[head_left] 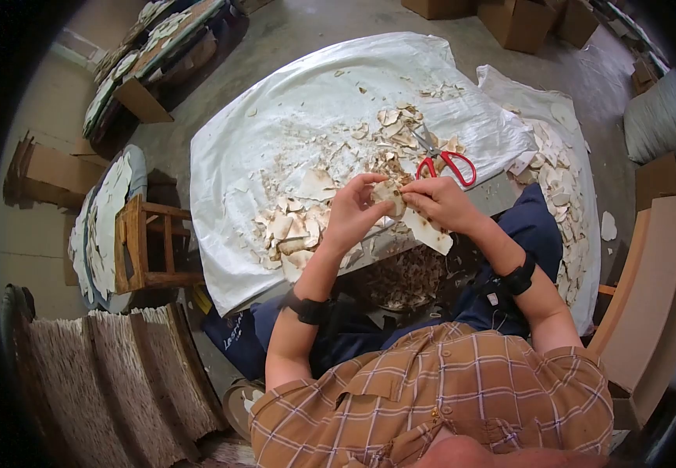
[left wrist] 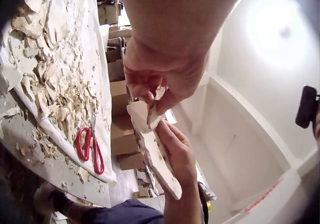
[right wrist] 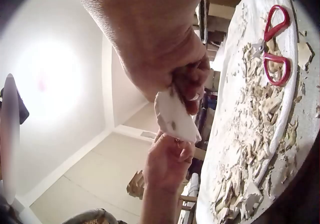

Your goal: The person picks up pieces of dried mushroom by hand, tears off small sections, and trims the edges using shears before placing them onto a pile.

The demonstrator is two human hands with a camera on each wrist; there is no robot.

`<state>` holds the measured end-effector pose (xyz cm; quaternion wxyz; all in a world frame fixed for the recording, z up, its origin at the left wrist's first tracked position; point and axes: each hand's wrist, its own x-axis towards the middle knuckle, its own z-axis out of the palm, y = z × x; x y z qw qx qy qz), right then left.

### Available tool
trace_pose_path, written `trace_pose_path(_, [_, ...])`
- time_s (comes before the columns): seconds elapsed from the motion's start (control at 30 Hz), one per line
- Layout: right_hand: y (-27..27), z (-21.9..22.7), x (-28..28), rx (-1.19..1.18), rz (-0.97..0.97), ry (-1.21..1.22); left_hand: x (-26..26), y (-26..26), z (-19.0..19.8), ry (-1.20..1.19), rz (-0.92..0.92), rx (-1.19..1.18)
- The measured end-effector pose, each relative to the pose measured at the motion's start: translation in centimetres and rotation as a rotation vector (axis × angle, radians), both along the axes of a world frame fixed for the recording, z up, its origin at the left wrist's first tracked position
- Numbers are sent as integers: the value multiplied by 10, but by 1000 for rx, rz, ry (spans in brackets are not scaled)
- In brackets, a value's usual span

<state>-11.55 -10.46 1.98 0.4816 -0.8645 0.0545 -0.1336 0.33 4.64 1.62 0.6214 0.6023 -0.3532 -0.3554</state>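
Note:
In the head view the left hand (head_left: 351,212) pinches a pale flat piece (head_left: 388,195) between thumb and fingers. Beside it the right hand (head_left: 443,204) grips a longer cream piece (head_left: 429,232) with brown spots, whose broad end hangs below the fingers. The left wrist view has this long piece (left wrist: 159,159) slanting under the left hand (left wrist: 165,81), with the right hand (left wrist: 176,151) behind it. In the right wrist view the piece (right wrist: 175,119) sticks out from the curled right hand (right wrist: 175,79), above the left hand (right wrist: 167,164).
Red-handled scissors (head_left: 456,168) lie on the white sheet (head_left: 275,101), near heaps of broken pale pieces (head_left: 295,226). More pieces (head_left: 560,179) lie on a sheet at the right. A wooden stool (head_left: 131,246) stands left, and cardboard boxes (head_left: 513,23) stand at the back.

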Motion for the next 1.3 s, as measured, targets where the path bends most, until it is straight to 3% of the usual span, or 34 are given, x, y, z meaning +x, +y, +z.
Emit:
trace_pose_path(0.27, [-2,7,0,148,-15,145,-11,-3,0,57,107,-5])
trace_pose_path(0.37, [4,3,0,-57,-63,120,-17,-7,-8,37,213,-4])
trace_pose_path(0.43, [14,-3,1,-437,-198,-87,-21,-8,-5,32,240,-4])
trace_pose_path(0.53, [26,-5,3,-489,-268,-115,-22,-10,-5,100,295,54])
trace_pose_path(0.6, [26,-9,8,-507,-310,-155,-19,-9,-8,421,375,-2])
trace_pose_path(0.67, [18,-16,10,-275,-428,-215,-11,-5,-7,467,391,-43])
trace_pose_path(0.7, [14,-18,10,-276,-425,-218,-8,-3,-4,519,402,-81])
trace_pose_path(0.8, [8,-13,6,71,-270,-48,-4,-1,3,443,337,-84])
trace_pose_path(0.9, [10,-5,6,223,-202,-11,-6,-3,-1,291,293,-64])
trace_pose_path(0.93, [9,-4,6,224,-203,-12,-6,-4,-2,195,281,-59])
trace_pose_path(1.3, [0,-3,0,227,-60,133,-13,-6,1,123,194,-71])
